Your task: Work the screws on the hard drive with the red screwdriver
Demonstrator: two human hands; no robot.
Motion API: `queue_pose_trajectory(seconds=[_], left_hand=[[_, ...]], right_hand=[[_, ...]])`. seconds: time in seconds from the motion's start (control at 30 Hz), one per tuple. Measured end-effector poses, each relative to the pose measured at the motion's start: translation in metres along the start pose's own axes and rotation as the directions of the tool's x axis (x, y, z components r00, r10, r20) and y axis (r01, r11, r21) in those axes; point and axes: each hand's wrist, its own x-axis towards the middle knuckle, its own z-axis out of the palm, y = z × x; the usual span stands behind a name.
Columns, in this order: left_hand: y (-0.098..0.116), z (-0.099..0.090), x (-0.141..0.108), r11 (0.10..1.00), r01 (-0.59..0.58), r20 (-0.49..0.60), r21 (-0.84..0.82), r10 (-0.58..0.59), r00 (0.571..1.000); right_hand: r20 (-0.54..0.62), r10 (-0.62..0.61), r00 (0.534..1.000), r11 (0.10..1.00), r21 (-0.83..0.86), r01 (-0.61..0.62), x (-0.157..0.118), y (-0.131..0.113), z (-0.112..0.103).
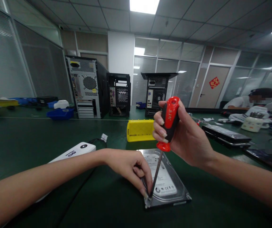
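A hard drive [182, 186] with a white label lies flat on the green table in front of me. In my right hand [185, 136] is a screwdriver [170, 118] with a red and black handle, held nearly upright. Its shaft slants down to the drive's near left corner. At that corner the thumb and forefinger of my left hand [131, 171] are pinched together against the screwdriver's tip. Whatever they pinch is too small and covered to make out.
Behind the drive stands a yellow tray [139, 130]. On the left lies a white power strip [79, 150] marked 18. Three computer cases, including a tall one [88, 85], stand further back. Stacked drives [226, 134] and a jar [253, 122] are at right, near people in white.
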Motion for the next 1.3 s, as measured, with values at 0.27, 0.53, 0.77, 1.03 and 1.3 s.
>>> queue_pose_trajectory(seconds=[0.27,0.53,0.77,1.03,1.3], left_hand=[[0.0025,0.0013,0.0005,1.000,-0.005,-0.006,0.008,0.005,1.000],[0.0030,0.0028,0.0022,1.000,-0.021,-0.015,-0.016,0.020,1.000],[0.0027,0.0027,0.0012,1.000,-0.008,-0.049,0.003,0.008,0.999],[0.0061,0.0035,0.0014,1.000,-0.009,-0.052,0.009,0.009,0.999],[0.0053,0.0024,0.0007,0.999,0.003,-0.031,0.052,-0.001,1.000]], right_hand=[[-0.013,-0.012,1.000,1.000,-0.008,0.012,0.0006,0.0001,-0.0005],[-0.028,-0.026,0.999,0.998,-0.051,0.024,0.0007,-0.0002,0.0000],[-0.017,-0.023,1.000,0.999,-0.043,0.022,0.0001,-0.0013,0.0011],[-0.046,-0.032,0.998,0.996,-0.085,0.028,-0.0008,-0.0017,0.0029],[-0.029,-0.024,0.999,0.996,-0.084,0.021,-0.0027,-0.0039,0.0052]])
